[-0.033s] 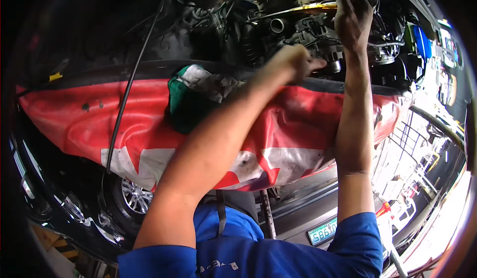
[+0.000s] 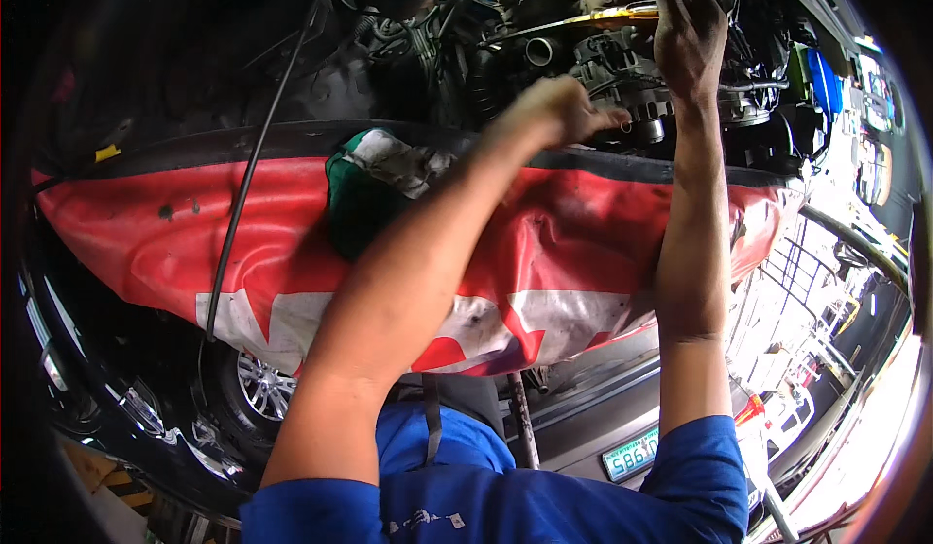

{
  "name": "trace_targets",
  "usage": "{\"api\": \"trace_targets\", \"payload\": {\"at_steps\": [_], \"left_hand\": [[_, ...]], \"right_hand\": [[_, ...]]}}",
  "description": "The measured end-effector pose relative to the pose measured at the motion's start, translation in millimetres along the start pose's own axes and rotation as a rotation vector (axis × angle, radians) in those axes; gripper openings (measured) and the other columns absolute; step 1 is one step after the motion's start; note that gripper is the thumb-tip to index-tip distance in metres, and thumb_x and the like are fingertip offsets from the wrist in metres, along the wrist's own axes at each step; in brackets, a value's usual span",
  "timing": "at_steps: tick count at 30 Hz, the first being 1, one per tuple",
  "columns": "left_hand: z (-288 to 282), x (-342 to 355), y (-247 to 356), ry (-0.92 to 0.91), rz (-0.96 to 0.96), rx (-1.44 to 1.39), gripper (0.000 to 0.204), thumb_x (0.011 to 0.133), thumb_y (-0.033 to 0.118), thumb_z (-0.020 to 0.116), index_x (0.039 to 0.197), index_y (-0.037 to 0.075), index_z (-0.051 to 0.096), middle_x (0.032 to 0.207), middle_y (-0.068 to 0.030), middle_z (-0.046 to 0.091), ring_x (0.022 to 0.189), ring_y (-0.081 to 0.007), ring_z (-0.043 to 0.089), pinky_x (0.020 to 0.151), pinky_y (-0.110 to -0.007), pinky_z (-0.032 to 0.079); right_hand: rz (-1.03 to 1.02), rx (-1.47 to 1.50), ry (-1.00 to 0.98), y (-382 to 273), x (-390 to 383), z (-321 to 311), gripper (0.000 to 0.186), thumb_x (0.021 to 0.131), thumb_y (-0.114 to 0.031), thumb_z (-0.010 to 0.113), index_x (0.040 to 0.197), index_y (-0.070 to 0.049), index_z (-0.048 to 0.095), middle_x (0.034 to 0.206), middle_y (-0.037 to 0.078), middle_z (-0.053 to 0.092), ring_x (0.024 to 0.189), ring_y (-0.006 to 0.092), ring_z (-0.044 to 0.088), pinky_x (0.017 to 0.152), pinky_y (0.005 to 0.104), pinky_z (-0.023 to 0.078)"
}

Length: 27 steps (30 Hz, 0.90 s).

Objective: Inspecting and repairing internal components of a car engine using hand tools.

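My left hand (image 2: 559,112) is over the near edge of an open engine bay, its fingers curled and one finger or thumb reaching right. Whatever it may hold is too small to make out. Close to that fingertip is a round metal engine part (image 2: 649,128). My right hand (image 2: 692,49) is raised higher, deep among the engine parts. Its fingers bend away near the top edge, so their grip is hidden. Beside it runs a long thin piece with a yellow end (image 2: 617,14). An open pipe end (image 2: 538,52) lies left of that.
A red and white cover (image 2: 583,238) drapes the fender, with a green and grey cloth (image 2: 369,180) lying on it. A thin black rod (image 2: 255,160) stands at the left. Behind are a wheel (image 2: 264,387) and another vehicle's license plate (image 2: 632,455).
My left hand has shifted left and slightly up, away from the round metal part. The right hand has stayed in place.
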<state>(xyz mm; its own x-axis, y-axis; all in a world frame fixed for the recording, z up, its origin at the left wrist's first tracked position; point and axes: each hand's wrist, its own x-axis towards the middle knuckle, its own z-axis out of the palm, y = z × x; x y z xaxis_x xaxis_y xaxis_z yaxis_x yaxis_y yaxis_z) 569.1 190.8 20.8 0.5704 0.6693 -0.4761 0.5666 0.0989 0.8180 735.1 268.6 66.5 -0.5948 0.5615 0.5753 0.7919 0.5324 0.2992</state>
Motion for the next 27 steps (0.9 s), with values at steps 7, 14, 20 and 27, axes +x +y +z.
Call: {"api": "trace_targets", "payload": {"at_steps": [7,14,20,27], "left_hand": [[-29.2,-2.0,-27.3,0.524,-0.071,0.306,0.047,0.094,0.043,0.055,0.088,-0.002,0.067,0.092,-0.0234,0.068,0.094,-0.0418,0.065,0.082,-0.050,0.051],[-13.9,9.9,-17.1,0.707,0.205,0.200,0.056,0.096,0.039,0.051,0.137,0.002,0.044,0.116,-0.0236,0.063,0.111,-0.0429,0.058,0.096,-0.049,0.045],[-12.8,10.4,9.1,0.738,0.247,0.006,0.039,0.098,0.032,0.048,0.122,0.003,0.055,0.098,-0.0227,0.067,0.097,-0.0408,0.063,0.087,-0.050,0.047],[0.7,4.9,29.2,0.784,0.280,-0.037,0.039,0.098,0.029,0.049,0.121,-0.003,0.045,0.099,-0.0253,0.064,0.094,-0.0430,0.063,0.083,-0.049,0.049]], "right_hand": [[0.286,0.192,-0.108,-12.4,27.1,-31.5,0.025,0.089,-0.009,0.054,0.110,-0.001,0.065,0.104,0.021,0.065,0.095,0.0404,0.062,0.082,0.0438,0.050],[0.668,0.573,-0.081,-47.5,42.8,-54.2,0.023,0.092,-0.018,0.058,0.104,0.001,0.063,0.095,0.024,0.064,0.090,0.0423,0.061,0.072,0.0439,0.048],[0.117,-0.263,-0.261,-3.0,14.1,-30.3,0.029,0.084,-0.007,0.059,0.111,-0.012,0.068,0.101,0.008,0.069,0.087,0.0223,0.068,0.072,0.0298,0.056],[0.563,0.509,0.032,-6.8,31.6,-58.0,0.021,0.093,-0.014,0.057,0.105,-0.006,0.072,0.110,0.009,0.070,0.096,0.0179,0.066,0.091,0.0284,0.047]]}}
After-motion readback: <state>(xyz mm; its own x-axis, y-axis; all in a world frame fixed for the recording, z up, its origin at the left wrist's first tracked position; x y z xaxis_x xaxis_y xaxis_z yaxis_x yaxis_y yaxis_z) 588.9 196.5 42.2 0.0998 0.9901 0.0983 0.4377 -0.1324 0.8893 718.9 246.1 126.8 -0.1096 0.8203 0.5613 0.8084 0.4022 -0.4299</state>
